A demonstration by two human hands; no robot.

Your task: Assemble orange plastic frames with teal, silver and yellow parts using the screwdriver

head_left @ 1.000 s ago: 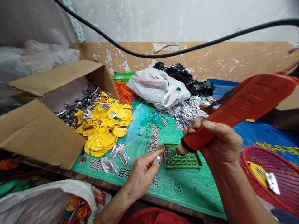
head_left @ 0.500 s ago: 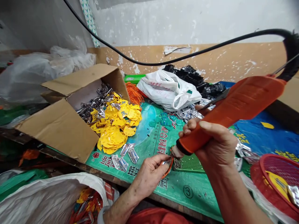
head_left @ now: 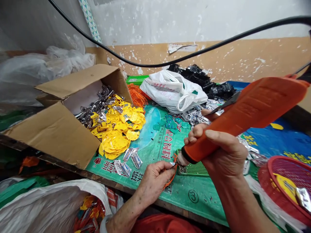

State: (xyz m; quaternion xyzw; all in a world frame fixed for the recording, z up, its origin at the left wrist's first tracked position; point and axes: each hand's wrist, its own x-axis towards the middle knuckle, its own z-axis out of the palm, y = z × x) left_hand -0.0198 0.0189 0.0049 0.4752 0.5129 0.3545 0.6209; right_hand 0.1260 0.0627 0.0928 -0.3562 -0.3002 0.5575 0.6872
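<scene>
An orange electric screwdriver (head_left: 252, 113) with a black cable is gripped in my right hand (head_left: 225, 149), its fingers wrapped round the body and its nose pointing down to the left. My left hand (head_left: 152, 181) pinches a small shiny piece (head_left: 172, 164) between thumb and forefinger; the fingers cover most of it. A thin orange cord (head_left: 173, 178) loops down beside the thumb. The screwdriver's nose is right at the piece; whether the bit touches it, I cannot tell. Just beyond lies a green perforated tray (head_left: 196, 170) with small screws at its left end.
A tipped cardboard box (head_left: 55, 129) spills metal clips and yellow plastic pieces (head_left: 114, 144). Several silver packets (head_left: 122, 168) lie in front. Behind are a white plastic bag (head_left: 172, 92), orange cords (head_left: 136, 95) and black parts (head_left: 194, 76). At right stands a red basket (head_left: 264, 181).
The view has shifted slightly. The screwdriver's rear end has swung a little to the right, and its nose stays close to my left fingertips. Both hands keep their grip.
</scene>
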